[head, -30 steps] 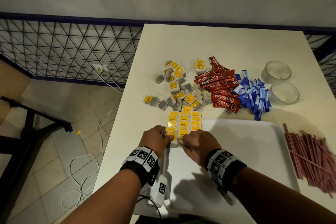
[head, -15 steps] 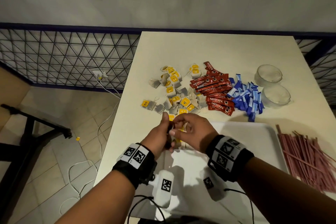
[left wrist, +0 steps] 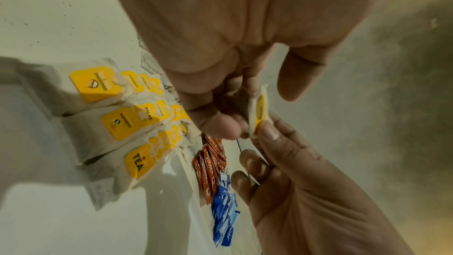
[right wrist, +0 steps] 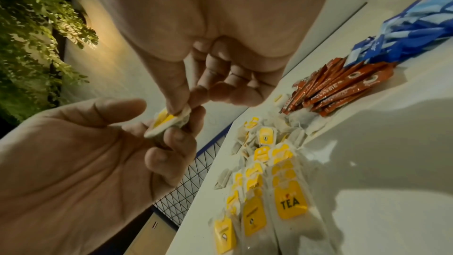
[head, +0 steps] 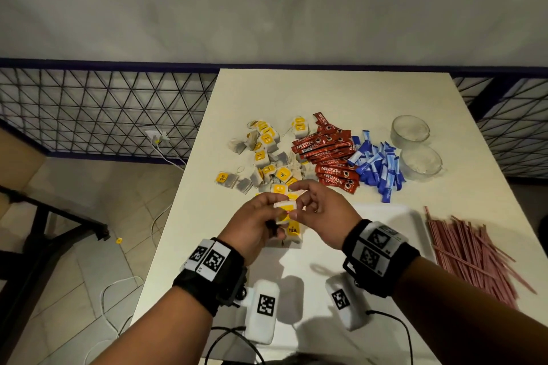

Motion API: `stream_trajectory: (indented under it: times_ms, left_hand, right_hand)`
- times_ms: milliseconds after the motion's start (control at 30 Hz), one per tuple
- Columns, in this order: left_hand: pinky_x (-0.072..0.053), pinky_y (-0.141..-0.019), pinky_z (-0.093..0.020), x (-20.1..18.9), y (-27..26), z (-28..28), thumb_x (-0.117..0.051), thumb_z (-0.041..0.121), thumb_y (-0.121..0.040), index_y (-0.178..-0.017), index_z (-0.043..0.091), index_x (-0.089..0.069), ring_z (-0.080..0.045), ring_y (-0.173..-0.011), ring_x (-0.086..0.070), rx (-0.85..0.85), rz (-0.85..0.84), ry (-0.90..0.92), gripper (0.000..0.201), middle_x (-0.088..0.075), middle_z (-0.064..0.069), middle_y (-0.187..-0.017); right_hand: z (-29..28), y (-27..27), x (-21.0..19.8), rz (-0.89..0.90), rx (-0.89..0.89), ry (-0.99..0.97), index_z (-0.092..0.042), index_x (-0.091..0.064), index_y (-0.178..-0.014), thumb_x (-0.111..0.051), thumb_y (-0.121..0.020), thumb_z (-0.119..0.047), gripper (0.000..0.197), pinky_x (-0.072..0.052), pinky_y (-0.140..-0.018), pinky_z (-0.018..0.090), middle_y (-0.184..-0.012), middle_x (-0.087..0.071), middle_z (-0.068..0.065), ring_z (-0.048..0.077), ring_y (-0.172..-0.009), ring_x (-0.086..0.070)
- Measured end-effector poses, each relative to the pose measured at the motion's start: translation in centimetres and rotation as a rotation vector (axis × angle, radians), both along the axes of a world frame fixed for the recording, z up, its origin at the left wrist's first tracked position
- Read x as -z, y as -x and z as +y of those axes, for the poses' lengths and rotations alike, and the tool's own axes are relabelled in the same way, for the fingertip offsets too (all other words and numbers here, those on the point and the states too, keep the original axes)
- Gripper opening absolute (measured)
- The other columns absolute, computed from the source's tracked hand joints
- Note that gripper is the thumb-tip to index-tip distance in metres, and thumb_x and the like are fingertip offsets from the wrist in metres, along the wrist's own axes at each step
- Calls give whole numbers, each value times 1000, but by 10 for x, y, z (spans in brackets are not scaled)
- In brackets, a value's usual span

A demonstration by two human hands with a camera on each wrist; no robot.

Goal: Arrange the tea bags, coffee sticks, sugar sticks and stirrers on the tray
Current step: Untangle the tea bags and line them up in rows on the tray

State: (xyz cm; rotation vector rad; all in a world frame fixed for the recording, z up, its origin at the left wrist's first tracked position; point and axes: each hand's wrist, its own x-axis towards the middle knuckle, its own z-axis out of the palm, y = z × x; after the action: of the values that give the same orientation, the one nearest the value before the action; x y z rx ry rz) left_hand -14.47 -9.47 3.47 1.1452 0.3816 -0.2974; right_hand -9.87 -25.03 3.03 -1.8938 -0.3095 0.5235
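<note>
Both hands pinching one tea bag above tray, bag edge-on only in wrist views. Two glass bowls on worktop only in head view; loose piles uncountable

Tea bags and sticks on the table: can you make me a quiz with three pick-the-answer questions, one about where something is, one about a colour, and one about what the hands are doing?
1. Where do the stirrers lie?
A. right of the tray
B. inside a glass bowl
C. under the coffee sticks

2. What colour are the sugar sticks?
A. green
B. blue
C. black

3. What are the hands doing?
A. both lie flat on the table
B. each holds a stirrer
C. both pinch one tea bag

Answers:
1 A: the stirrers lie on the table, right of the tray.
2 B: the sugar sticks are blue, beside the red coffee sticks.
3 C: the left hand and right hand both pinch a tea bag above the arranged tea bags.
</note>
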Motion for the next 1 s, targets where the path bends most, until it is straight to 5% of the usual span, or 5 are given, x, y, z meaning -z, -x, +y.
stream_trajectory:
  times_ms: [167,333,467,700,1000]
  left_hand:
    - [-52,-58,-30,2,6,-1,-61,4,-67,-95,4,-58,-23,-67,-60,103,-65,-84,28,-58,-12,-77]
    - [-54,-89,-31,8,2,6,-66,34,-77,-107,20,-71,-11,-102,-64,268,-277,-662,33,-67,3,-111]
    - [-49,-86,-39,10,0,7,-59,42,-80,-81,35,-73,-16,-89,-64,261,-269,-767,16,-70,-3,-93]
    - [-31,-54,-26,32,6,3,-72,29,-84,-61,5,-55,-13,-51,-35,200,-90,-790,37,-41,2,-54]
    - [-47,-74,-25,60,34,54,-56,33,-90,-75,20,-58,-26,-95,-63,399,369,-1265,19,-67,-5,-94]
  right_hand:
    - [-8,-3,-10,-172,-18,27,-38,-61,-76,-74,-81,-15,26,-36,-63,21,-87,-53,-10,4,-60,-39]
    - [-10,-10,-18,-195,-49,8,-34,-63,-73,-74,-81,-17,22,-40,-66,23,-96,-58,-1,8,-66,-43]
    - [-10,-11,-14,-134,4,-23,-28,-65,-79,-72,-84,-15,15,-40,-63,24,-80,-63,-9,8,-63,-45]
    - [-7,0,15,48,-6,115,-25,-55,-71,-65,-89,-15,23,-40,-59,18,-62,-55,-10,4,-58,-50]
    - [-9,17,66,363,67,280,-21,-54,-75,-62,-90,-17,18,-41,-52,27,-63,-60,1,17,-55,-50]
